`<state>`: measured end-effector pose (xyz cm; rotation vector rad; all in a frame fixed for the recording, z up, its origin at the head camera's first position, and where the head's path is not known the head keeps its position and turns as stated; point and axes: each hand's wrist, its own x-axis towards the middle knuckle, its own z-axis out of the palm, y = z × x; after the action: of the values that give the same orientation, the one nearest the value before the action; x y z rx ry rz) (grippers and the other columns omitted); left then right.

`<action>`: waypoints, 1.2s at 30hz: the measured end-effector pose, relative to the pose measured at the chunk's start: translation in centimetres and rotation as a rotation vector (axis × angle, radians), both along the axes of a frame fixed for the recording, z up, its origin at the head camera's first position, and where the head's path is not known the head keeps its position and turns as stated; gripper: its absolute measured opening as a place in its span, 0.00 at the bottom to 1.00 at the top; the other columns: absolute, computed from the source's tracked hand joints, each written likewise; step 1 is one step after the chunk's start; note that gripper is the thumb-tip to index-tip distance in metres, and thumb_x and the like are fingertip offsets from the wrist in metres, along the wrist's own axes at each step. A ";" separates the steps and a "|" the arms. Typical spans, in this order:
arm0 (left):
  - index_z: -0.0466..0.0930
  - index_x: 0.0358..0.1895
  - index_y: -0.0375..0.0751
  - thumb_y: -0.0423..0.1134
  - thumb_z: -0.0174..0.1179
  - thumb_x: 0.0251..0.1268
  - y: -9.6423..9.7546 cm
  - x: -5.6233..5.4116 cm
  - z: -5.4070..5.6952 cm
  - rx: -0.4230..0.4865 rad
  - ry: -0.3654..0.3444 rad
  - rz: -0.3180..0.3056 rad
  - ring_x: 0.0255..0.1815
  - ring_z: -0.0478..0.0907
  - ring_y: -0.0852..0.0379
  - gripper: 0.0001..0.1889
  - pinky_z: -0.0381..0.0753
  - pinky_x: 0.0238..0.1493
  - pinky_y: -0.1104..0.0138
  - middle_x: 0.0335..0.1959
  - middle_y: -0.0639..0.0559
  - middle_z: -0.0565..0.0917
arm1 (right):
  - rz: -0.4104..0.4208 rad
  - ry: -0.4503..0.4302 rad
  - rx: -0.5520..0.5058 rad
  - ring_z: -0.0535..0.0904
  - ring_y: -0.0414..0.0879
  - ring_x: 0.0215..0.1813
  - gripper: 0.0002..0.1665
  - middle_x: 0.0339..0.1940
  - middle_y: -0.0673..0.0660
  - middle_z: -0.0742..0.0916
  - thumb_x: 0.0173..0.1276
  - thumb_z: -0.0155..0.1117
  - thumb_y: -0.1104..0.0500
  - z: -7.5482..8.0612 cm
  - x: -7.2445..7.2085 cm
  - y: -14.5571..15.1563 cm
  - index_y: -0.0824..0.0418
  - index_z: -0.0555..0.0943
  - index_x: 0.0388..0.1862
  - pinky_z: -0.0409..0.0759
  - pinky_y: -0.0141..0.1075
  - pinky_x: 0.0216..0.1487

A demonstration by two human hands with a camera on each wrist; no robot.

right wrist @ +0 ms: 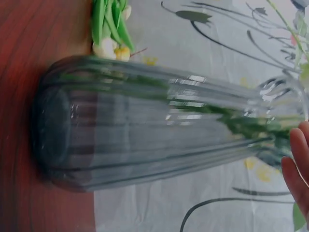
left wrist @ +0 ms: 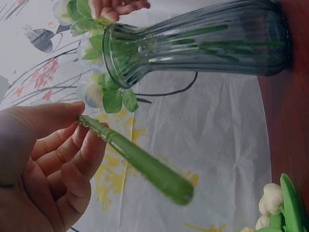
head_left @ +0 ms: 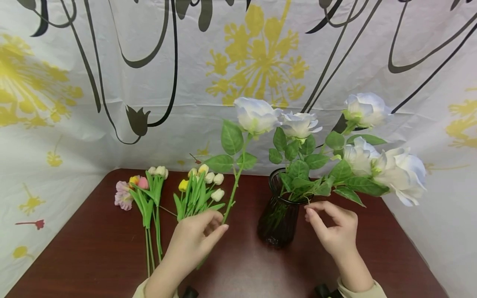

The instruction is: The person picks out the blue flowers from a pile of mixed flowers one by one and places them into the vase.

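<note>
My left hand (head_left: 199,234) pinches the green stem of a white artificial rose (head_left: 257,116) between thumb and fingers. This rose stands upright left of the vase, its cut stem end (left wrist: 178,191) pointing toward the left wrist camera. A dark ribbed glass vase (head_left: 277,223) holds several more white-blue roses (head_left: 400,171), some leaning far right. At the vase's rim my right hand (head_left: 337,227) has thumb and forefinger together on a thin leaf stalk (head_left: 308,201). In the right wrist view, only fingertips (right wrist: 300,145) show, beside the vase's neck.
Artificial tulips (head_left: 149,198) with pink, yellow and white heads lie on the dark red table (head_left: 93,248) at left. A second tulip bunch (head_left: 197,190) lies behind my left hand. A patterned white cloth (head_left: 186,124) hangs behind and around the table.
</note>
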<state>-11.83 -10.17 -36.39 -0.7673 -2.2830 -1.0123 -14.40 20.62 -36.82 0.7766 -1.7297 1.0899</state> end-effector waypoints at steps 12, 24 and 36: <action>0.78 0.31 0.44 0.32 0.71 0.51 1.5 0.3 -0.6 0.012 0.088 -0.111 0.21 0.73 0.71 0.09 0.73 0.24 0.78 0.23 0.61 0.80 | 0.223 -0.121 -0.092 0.84 0.38 0.28 0.07 0.25 0.57 0.86 0.56 0.67 0.75 0.5 2.0 -2.2 0.76 0.83 0.35 0.78 0.25 0.28; 0.79 0.33 0.46 0.33 0.69 0.54 3.3 1.1 -1.2 0.018 0.120 -0.211 0.23 0.74 0.72 0.08 0.72 0.26 0.81 0.25 0.62 0.80 | 0.358 -0.358 -0.189 0.85 0.44 0.34 0.20 0.32 0.60 0.87 0.51 0.64 0.84 0.3 3.6 -4.3 0.75 0.81 0.45 0.81 0.30 0.33; 0.79 0.35 0.45 0.34 0.69 0.55 4.1 1.3 -1.9 0.011 0.125 -0.263 0.24 0.74 0.73 0.07 0.70 0.27 0.83 0.26 0.62 0.80 | 0.485 -0.451 -0.217 0.85 0.46 0.38 0.21 0.37 0.62 0.87 0.54 0.62 0.83 0.1 4.2 -5.6 0.77 0.78 0.49 0.82 0.34 0.35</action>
<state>-10.51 -6.08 -38.24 -1.1163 -2.1059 -1.0573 -10.20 15.03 -36.76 0.8828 -1.7834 1.8674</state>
